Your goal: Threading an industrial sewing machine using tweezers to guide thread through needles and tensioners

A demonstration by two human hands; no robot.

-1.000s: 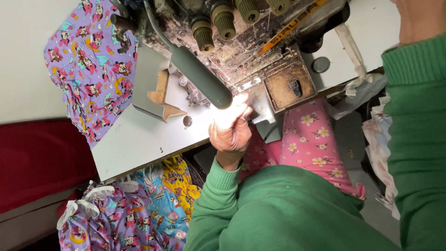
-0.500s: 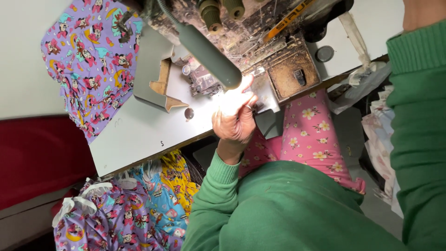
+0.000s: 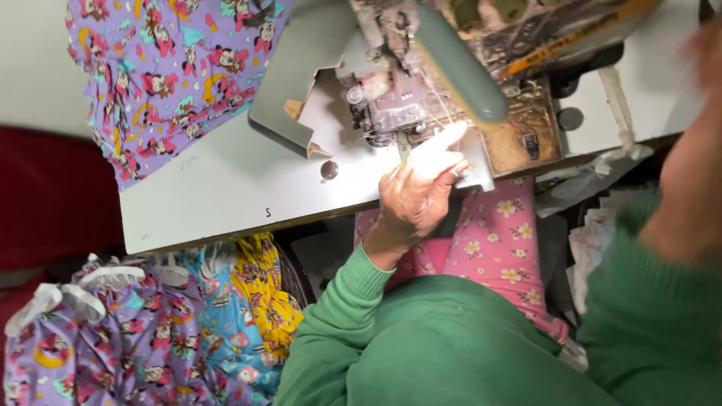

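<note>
**Left hand at the needle area of the sewing machine**

The left hand [image 3: 414,199] rests at the front edge of the white table [image 3: 218,195], fingertips [image 3: 444,154] reaching into the brightly lit needle area of the worn sewing machine [image 3: 421,98]. The grip looks loosely curled, but glare hides whether it pinches anything. The right hand [image 3: 707,60] is blurred at the frame edge; its grip cannot be told. Purple cartoon-print fabric [image 3: 158,75] lies on the table's far left. Pink floral fabric [image 3: 496,240] hangs below the machine.
</note>
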